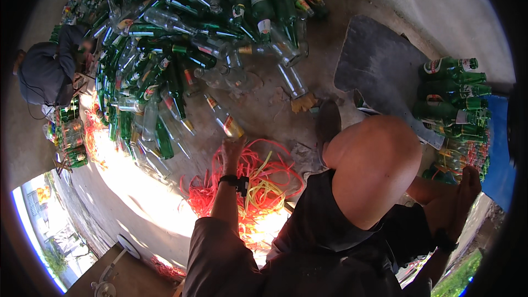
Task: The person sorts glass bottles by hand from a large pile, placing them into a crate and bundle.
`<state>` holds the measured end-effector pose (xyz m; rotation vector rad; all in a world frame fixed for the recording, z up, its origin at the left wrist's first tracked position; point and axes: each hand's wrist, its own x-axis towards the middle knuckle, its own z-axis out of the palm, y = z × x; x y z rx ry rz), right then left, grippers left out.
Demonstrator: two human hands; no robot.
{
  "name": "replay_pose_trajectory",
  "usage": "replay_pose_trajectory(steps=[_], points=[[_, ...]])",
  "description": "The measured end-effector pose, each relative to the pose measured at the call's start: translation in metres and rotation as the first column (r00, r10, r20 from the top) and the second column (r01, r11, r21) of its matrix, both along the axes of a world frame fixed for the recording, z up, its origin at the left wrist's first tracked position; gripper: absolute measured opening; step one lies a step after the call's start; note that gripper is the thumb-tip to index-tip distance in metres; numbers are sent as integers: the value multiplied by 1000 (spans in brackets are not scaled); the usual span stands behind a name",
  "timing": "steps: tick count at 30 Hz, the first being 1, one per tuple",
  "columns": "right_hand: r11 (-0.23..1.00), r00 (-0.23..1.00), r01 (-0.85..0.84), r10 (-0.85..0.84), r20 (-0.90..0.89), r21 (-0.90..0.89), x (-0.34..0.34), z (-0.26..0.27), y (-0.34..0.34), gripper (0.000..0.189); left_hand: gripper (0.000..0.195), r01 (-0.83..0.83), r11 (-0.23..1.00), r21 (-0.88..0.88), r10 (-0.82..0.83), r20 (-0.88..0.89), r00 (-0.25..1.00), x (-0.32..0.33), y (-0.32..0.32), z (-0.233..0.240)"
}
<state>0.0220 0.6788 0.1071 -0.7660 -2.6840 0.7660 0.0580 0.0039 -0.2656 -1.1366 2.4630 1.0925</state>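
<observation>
Ahead of me, my left hand (pixel 233 147) is around the base end of a clear glass bottle (pixel 222 116) with a red and yellow label. The bottle's neck points away, toward the heap of green and clear glass bottles (pixel 165 49). Below that wrist lies a tangle of red and yellow plastic strapping (pixel 260 181). Far to the right, my right hand (pixel 465 189) is beside the lower end of a stack of bottles (pixel 453 95), partly wrapped in reddish strands. Its fingertips come close to the stack; whether they grip anything is unclear.
A dark flat slab (pixel 375 57) lies right of the heap, near my shoe (pixel 329 126). A blue panel (pixel 497 144) stands behind the stack. At left, another person (pixel 47 72) bends near bundled bottles (pixel 73 136). A white fan (pixel 128 246) is at bottom left.
</observation>
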Motion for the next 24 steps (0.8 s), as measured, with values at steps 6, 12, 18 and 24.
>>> replay_pose_trajectory(steps=[6, 12, 18, 24], points=[[969, 973, -227, 230, 20, -101, -22, -5, -76, 14, 60, -116, 993, -22, 116, 6, 993, -25, -51, -37], [698, 714, -676, 700, 24, -236, -55, -29, -232, 14, 63, -168, 985, -42, 167, -29, 986, -47, -62, -36], [590, 594, -781, 803, 46, -206, -64, -49, -287, 14, 53, -270, 950, 159, 293, -141, 946, -47, -34, -13], [575, 578, -795, 815, 43, -194, -66, -45, -281, 14, 67, -307, 926, 219, 370, -369, 853, -47, -22, 15]])
